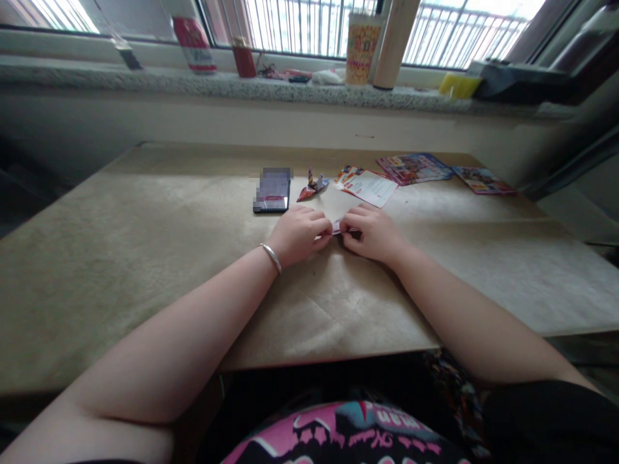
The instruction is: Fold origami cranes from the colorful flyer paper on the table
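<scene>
My left hand and my right hand meet at the middle of the table, fingers curled and pinched on a small folded piece of paper pressed against the brown paper-covered tabletop. Only a sliver of the paper shows between the fingertips. A silver bangle sits on my left wrist. Just beyond my hands lies a small folded paper crane of coloured paper.
A phone lies face up left of the crane. Printed leaflets and booklets lie at the back right. The windowsill holds cups, a jar and a yellow sponge.
</scene>
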Tool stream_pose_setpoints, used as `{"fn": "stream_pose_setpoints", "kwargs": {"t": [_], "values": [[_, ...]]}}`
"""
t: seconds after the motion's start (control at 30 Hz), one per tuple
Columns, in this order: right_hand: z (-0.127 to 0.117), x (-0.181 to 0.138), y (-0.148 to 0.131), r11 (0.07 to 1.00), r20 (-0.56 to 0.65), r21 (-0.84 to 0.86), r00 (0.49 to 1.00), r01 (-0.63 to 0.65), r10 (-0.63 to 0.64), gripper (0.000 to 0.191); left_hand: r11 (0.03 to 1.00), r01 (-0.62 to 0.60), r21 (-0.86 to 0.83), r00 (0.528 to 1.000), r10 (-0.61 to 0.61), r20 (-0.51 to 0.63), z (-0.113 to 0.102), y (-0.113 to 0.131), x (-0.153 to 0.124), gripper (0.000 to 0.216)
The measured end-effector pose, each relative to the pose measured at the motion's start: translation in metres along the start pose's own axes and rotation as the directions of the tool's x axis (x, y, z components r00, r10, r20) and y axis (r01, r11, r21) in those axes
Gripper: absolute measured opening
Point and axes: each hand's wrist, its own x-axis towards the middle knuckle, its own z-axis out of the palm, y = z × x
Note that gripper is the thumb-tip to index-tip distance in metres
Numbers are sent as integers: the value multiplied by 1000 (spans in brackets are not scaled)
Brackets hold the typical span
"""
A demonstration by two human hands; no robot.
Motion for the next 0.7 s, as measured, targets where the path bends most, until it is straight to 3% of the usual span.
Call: {"fn": "stream_pose_setpoints", "kwargs": {"t": [0.3,0.7], "values": [[7,1,12,998,-32,46,998,50,-48,9,999,27,17,999,-27,16,-5,2,1,9],[-6,-5,30,997,40,75,999,-16,13,8,998,54,-13,996,-53,66,-8,-4,0,4]]}}
